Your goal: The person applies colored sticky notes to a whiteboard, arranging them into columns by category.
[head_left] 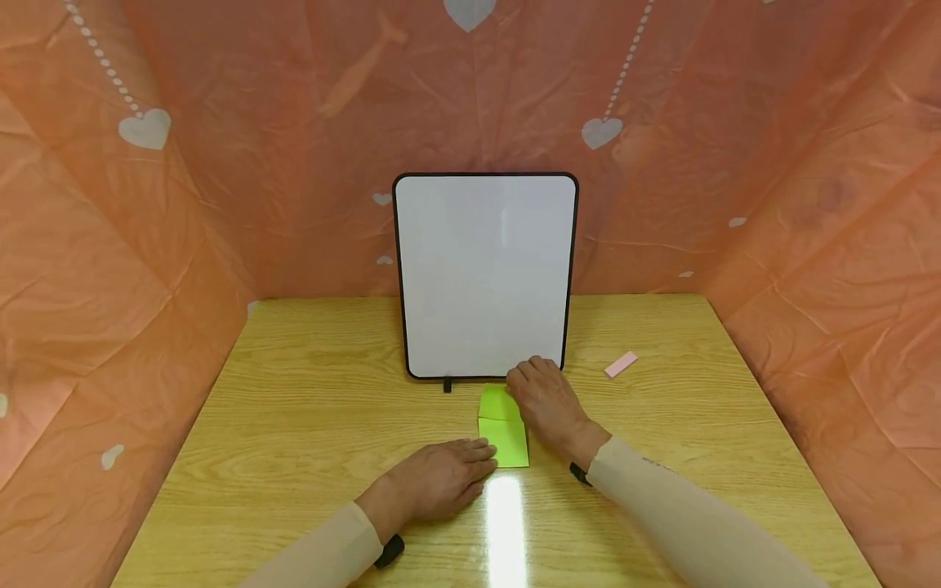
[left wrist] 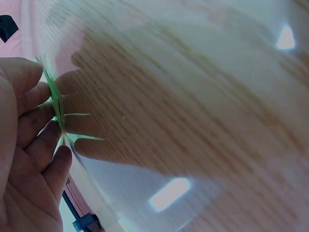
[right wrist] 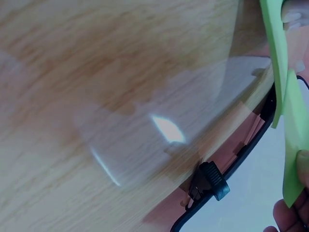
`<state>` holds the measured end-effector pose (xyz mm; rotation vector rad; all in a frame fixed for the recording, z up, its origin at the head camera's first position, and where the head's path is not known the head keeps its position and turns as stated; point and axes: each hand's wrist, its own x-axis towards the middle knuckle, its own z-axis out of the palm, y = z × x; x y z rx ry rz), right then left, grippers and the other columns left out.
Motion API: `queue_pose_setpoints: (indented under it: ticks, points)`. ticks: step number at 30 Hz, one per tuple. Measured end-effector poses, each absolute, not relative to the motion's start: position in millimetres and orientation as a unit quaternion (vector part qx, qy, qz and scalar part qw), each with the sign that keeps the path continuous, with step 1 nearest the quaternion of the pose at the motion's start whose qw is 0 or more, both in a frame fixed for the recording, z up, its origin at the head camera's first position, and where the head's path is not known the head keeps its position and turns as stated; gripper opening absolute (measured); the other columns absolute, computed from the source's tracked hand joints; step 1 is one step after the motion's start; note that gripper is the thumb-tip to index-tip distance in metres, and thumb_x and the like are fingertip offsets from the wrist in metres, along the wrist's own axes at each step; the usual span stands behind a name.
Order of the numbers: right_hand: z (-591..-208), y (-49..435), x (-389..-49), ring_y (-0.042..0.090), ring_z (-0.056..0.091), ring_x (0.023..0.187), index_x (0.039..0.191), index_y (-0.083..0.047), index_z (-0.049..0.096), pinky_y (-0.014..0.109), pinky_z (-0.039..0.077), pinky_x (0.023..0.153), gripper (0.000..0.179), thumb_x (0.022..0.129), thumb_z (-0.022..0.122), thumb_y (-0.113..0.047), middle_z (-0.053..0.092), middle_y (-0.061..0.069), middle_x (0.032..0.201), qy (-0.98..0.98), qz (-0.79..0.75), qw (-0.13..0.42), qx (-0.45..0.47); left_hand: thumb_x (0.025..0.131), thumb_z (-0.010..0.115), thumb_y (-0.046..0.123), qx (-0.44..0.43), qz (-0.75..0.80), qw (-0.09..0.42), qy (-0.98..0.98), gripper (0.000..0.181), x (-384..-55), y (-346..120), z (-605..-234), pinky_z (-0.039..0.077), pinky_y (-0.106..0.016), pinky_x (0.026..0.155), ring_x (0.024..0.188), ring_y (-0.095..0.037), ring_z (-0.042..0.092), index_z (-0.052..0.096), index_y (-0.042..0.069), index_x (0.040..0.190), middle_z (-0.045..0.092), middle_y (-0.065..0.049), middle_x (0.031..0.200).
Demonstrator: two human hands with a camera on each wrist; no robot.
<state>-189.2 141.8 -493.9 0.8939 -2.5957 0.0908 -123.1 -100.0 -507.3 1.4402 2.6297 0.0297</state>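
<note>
A lime-green pad of sticky notes (head_left: 509,451) lies on the wooden table in front of the whiteboard. Its top sticky note (head_left: 497,402) is lifted and bent up toward the board. My right hand (head_left: 547,406) pinches that note near its free edge; in the right wrist view the note (right wrist: 294,128) hangs away from the pad (right wrist: 275,53), between thumb and fingers. With fairly straight fingers, my left hand (head_left: 450,478) rests on the pad's lower left edge. The left wrist view shows the left hand (left wrist: 34,116) against the green edge of the pad (left wrist: 57,99).
Behind the pad a black-framed whiteboard (head_left: 485,278) stands upright, a small black clip or foot (head_left: 447,385) at its lower edge. A pink eraser-like block (head_left: 621,364) lies on the table (head_left: 309,392) to the right. Orange cloth with hearts (head_left: 294,163) hangs around the table.
</note>
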Motion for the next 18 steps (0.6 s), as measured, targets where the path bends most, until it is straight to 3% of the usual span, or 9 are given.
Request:
queue_pose_setpoints:
  ticks: [11, 18]
  points:
    - [-493.7, 144.2, -190.0, 0.022, 0.056, 0.088, 0.097, -0.010, 0.062, 0.035, 0.051, 0.080, 0.012, 0.102, 0.072, -0.015, 0.063, 0.002, 0.091, -0.917, 0.046, 0.222, 0.329, 0.114, 0.046, 0.036, 0.479, 0.008, 0.072, 0.875, 0.046, -124.1, -101.1, -507.8, 0.037, -0.030, 0.126, 0.152, -0.014, 0.045, 0.056, 0.017, 0.155, 0.051, 0.002, 0.161]
    - [-487.5, 145.7, -188.6, 0.021, 0.057, 0.089, 0.099, -0.010, 0.064, 0.034, 0.051, 0.079, 0.010, 0.102, 0.071, -0.016, 0.064, 0.001, 0.092, -0.923, 0.043, 0.184, 0.336, 0.114, 0.045, 0.036, 0.478, 0.013, 0.077, 0.875, 0.046, -124.8, -101.0, -507.9, 0.037, -0.030, 0.126, 0.152, -0.014, 0.044, 0.055, 0.017, 0.155, 0.050, 0.002, 0.162]
